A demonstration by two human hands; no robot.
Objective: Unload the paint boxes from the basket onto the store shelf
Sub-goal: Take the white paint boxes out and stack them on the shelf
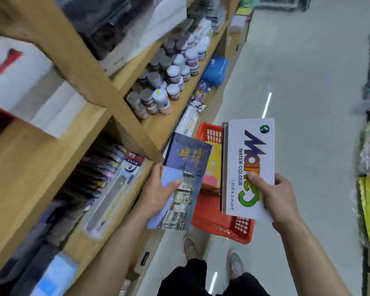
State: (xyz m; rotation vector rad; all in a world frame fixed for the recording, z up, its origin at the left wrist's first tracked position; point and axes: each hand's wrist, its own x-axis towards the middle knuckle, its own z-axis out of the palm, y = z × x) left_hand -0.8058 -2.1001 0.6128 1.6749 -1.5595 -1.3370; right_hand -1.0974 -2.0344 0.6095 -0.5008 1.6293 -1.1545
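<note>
Single head-mounted wide-angle view, aimed forward and steeply down along a store aisle. The wooden shelf [107, 116] fills the left of the frame, tilted by lens distortion. Both forearms enter from the bottom edge, close to the lens; the floor [308, 82] occupies the upper right.

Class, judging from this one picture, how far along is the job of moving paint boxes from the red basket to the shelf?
Done: unclear; nothing shows which boxes on the wooden shelf came from the basket.
In hand: the left hand holds a blue box, and the right hand holds a white water colour box, both above the red basket.
Left: shelving these two, plus the yellow and pink packs in the basket.
</note>
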